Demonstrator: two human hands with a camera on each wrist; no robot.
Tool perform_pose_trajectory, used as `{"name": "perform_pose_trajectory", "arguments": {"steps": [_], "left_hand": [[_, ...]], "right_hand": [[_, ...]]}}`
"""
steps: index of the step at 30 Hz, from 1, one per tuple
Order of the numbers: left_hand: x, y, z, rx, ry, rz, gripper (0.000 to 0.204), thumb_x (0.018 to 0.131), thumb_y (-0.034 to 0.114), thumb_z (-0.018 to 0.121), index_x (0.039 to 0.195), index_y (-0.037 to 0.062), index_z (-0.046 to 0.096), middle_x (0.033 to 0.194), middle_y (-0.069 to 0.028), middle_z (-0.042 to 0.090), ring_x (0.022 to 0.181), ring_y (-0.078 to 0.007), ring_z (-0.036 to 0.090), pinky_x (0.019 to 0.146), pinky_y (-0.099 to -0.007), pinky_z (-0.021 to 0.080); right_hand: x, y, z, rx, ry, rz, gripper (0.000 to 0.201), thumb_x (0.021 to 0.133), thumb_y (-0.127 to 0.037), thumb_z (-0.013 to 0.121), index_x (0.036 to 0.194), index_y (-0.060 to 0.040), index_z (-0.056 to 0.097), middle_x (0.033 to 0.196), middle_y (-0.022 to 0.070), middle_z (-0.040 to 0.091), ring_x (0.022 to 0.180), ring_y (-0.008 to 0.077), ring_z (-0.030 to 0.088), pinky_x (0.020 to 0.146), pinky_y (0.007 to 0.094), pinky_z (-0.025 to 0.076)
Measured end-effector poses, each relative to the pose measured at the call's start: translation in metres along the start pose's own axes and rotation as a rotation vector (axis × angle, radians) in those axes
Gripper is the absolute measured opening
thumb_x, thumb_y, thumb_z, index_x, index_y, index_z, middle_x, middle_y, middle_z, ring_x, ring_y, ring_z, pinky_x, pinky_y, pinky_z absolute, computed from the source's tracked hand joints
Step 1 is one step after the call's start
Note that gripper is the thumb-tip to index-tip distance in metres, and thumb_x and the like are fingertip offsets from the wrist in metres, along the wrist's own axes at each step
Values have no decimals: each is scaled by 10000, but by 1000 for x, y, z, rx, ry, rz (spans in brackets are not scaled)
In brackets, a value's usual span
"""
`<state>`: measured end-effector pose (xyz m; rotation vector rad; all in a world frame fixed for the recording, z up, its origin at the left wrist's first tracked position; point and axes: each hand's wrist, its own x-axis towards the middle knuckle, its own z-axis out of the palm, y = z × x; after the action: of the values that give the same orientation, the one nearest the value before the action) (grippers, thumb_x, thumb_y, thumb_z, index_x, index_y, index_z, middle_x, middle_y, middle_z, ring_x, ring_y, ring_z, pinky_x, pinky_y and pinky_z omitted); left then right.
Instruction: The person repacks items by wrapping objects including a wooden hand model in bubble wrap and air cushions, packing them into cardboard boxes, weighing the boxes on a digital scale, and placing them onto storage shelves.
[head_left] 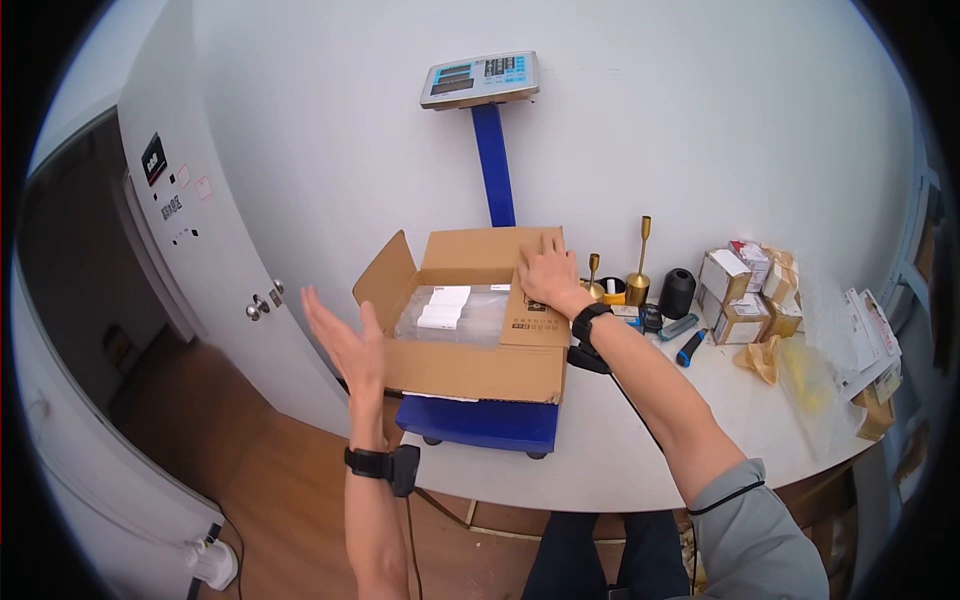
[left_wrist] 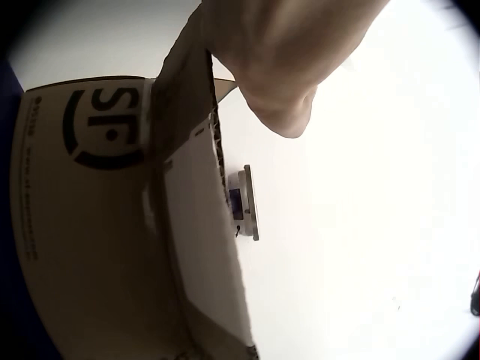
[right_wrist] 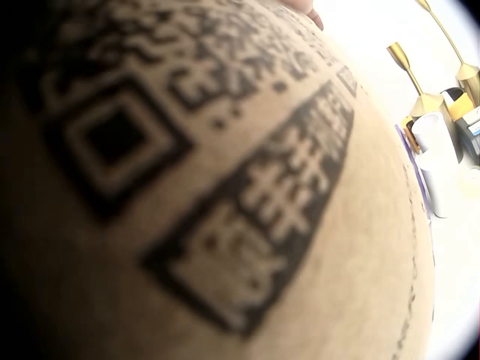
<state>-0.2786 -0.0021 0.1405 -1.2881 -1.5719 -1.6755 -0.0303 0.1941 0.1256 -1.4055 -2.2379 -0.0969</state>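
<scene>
An open cardboard box (head_left: 470, 370) stands on the blue platform scale (head_left: 480, 425). Inside lies clear plastic packing (head_left: 480, 315) with a white paper slip (head_left: 443, 307) on top. My right hand (head_left: 548, 275) rests on the box's right flap (head_left: 535, 320), which is folded inward. Printed codes on that flap (right_wrist: 247, 225) fill most of the right wrist view. Off the box's left front corner, my left hand (head_left: 350, 345) is raised with straight fingers and holds nothing. In the left wrist view this hand (left_wrist: 292, 60) is above the carton's printed side (left_wrist: 82, 217).
The scale's display (head_left: 482, 80) rises on a blue post (head_left: 494, 165) behind the box. To the right are brass candlesticks (head_left: 638, 270), a black cylinder (head_left: 677, 294), a blue-black cutter (head_left: 691, 347) and several small boxes (head_left: 740, 320). A white door (head_left: 215, 230) stands at left.
</scene>
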Motion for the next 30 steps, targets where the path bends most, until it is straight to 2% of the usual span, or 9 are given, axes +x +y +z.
{"name": "perform_pose_trajectory", "arguments": {"steps": [2,4,10,16,21,24,26,29,30], "left_hand": [[5,-11,-7,-69,-4,-175,622,1017,316,554,1516,-31,420,1469,-290,521,1406,-428,457,1156,-448,352],[15,-7,-27,-356,-818,-327,691,1036,500,508,1508,-1,450,1391,-265,601,1329,-420,541,1130,-419,389],[38,27,-47,32,-1286,-222,683,992,615,518,1401,75,603,1355,-201,648,1283,-394,585,1073,-429,452],[30,-1,-72,17,-1194,124,831,747,551,833,1369,45,618,1399,-180,625,1272,-381,594,1081,-438,465],[35,3,-74,-11,-1211,26,839,689,468,889,1357,34,627,1430,-190,597,1289,-375,584,1070,-449,482],[31,2,-78,-25,-1178,125,805,690,434,894,1329,16,641,1370,-194,637,1257,-378,607,1050,-440,497],[30,-2,-75,-34,-1154,212,782,692,413,899,1310,4,649,1310,-193,678,1222,-385,631,1037,-430,507],[38,-7,-63,-12,-1137,102,708,713,375,902,1248,-20,661,1185,-202,731,1152,-391,675,983,-409,539],[43,-6,-56,-77,-1089,35,677,727,388,894,1210,-27,663,1129,-205,744,1112,-385,695,952,-411,552]], "right_hand": [[-3,-1,5,-100,270,12,428,994,-359,530,1341,-121,609,1583,340,280,1398,504,373,1115,625,338],[0,-1,6,24,233,41,435,992,-362,537,1353,-128,602,1586,383,209,1398,537,359,1116,630,348],[-6,0,-9,266,120,139,488,972,-307,595,1425,-132,546,1569,436,150,1349,566,408,1059,583,453],[-4,-3,-22,277,184,186,766,939,-284,683,1547,-12,306,1533,390,257,1287,547,487,1050,556,469],[-17,1,-27,534,290,130,865,913,-294,730,1548,33,242,1488,329,378,1258,476,545,1051,505,470],[-24,4,-30,583,532,-45,841,951,-402,692,1540,31,275,1368,284,528,1199,396,600,1043,451,471],[-38,14,-42,815,169,-41,692,1014,-497,581,1455,19,444,1263,260,613,1187,342,608,1051,420,454],[-52,38,-34,914,-3,-96,614,1058,-536,472,1306,13,590,1220,234,644,1189,315,593,1071,408,428],[-64,32,-45,927,-53,-53,511,1065,-467,481,1211,-5,644,1367,249,596,1344,342,521,1132,424,381]]}}
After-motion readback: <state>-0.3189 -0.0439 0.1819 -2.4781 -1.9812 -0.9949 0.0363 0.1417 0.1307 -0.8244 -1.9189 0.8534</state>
